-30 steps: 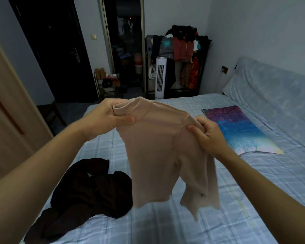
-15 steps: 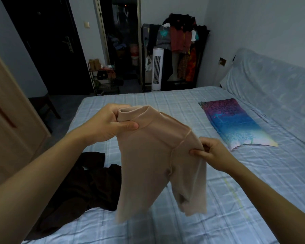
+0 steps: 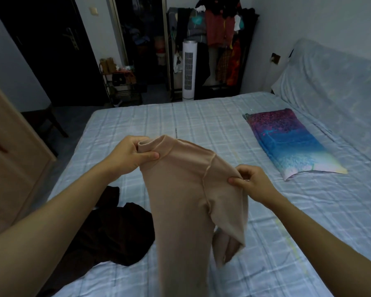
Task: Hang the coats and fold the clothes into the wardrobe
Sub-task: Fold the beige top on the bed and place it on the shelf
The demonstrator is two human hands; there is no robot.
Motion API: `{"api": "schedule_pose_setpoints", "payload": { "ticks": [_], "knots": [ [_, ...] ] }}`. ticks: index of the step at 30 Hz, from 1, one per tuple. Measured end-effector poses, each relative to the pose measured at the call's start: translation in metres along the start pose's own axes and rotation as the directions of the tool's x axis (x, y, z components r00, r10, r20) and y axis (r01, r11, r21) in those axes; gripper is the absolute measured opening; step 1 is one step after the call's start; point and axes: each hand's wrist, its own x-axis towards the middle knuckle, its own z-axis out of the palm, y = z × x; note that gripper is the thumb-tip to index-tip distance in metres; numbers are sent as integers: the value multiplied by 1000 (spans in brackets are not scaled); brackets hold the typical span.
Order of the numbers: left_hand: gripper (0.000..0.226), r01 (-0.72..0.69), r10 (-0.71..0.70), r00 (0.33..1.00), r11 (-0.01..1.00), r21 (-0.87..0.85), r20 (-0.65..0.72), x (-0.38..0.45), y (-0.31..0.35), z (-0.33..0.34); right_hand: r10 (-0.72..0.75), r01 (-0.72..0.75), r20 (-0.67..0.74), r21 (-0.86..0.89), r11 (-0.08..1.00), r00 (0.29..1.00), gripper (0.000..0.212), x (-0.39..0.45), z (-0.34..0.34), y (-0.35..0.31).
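Clothes are coming down toward the bed (image 3: 201,121): the beige top (image 3: 186,202) is hanging lower than a second ago, its hem nearing the sheet beside the dark garment (image 3: 107,232). Left hand (image 3: 129,155) is pinching the collar, right hand (image 3: 251,181) the shoulder, probably laying it flat for folding.

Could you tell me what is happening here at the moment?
A person is holding a beige top up over the bed. The left hand pinches it at the collar and the right hand pinches it at the shoulder, so the body and one sleeve hang down. It is not yet folded. A dark garment lies crumpled on the bed at the left, and a colourful pillow lies at the right.
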Motion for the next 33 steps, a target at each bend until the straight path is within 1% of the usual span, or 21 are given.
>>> {"api": "schedule_pose_setpoints", "payload": {
  "ticks": [2,4,6,8,10,11,14,15,17,19,21,23,24,26,27,29,30,31,33],
  "knots": [
    [27,5,-4,999,1000,11,-48,25,-4,4,-3,2,-75,-18,1000,997,11,28,-5,7],
    [21,-1,3,995,1000,25,-96,50,-2,4,-35,30,-132,-44,999,991,10,57,-15,11],
    [12,-33,40,989,998,47,-145,71,7,0,-114,97,-185,-97,991,976,12,85,-29,10],
    [5,-98,108,977,993,64,-182,86,18,-5,-206,172,-217,-166,971,954,18,111,-45,4],
    [16,-164,177,960,983,78,-218,94,30,-9,-272,224,-222,-217,950,936,20,130,-61,-2],
    [16,-191,208,952,977,93,-226,95,34,-10,-294,241,-221,-237,941,930,18,136,-67,-5],
    [11,-259,287,943,950,173,-167,91,35,-9,-356,289,-190,-304,908,915,14,137,-76,-3],
    [16,-275,303,943,942,190,-137,87,31,-6,-376,306,-167,-336,891,911,14,133,-74,3],
    [34,-282,300,950,943,176,-85,74,15,4,-403,337,-111,-379,862,908,16,118,-63,18],
    [33,-288,299,953,943,166,-45,56,-8,22,-414,360,-51,-407,839,909,14,97,-44,39],
    [25,-283,289,957,944,168,-12,35,-41,44,-379,347,15,-435,831,925,12,70,-20,65],
    [38,-298,297,954,931,209,38,9,-80,68,-311,320,97,-451,833,946,14,36,9,96],
    [41,-315,304,949,922,227,83,-6,-100,81,-275,307,137,-452,838,952,14,17,24,112],
    [37,-348,312,933,912,217,182,-38,-136,108,-222,289,201,-427,857,954,7,-25,54,140],
    [35,-368,324,920,908,201,223,-56,-153,122,-191,271,227,-405,873,955,13,-48,70,153],
    [37,-396,330,893,898,190,305,-92,-188,149,-126,230,287,-367,901,950,33,-97,100,179],
    [38,-393,314,885,900,190,344,-112,-206,162,-93,211,316,-362,908,944,36,-122,114,192],
    [37,-391,303,876,901,186,375,-131,-223,174,-60,194,341,-373,908,938,32,-146,128,202],
    [26,-381,271,860,905,189,432,-166,-255,194,-2,161,364,-407,899,931,13,-188,153,218]
  ]
}}
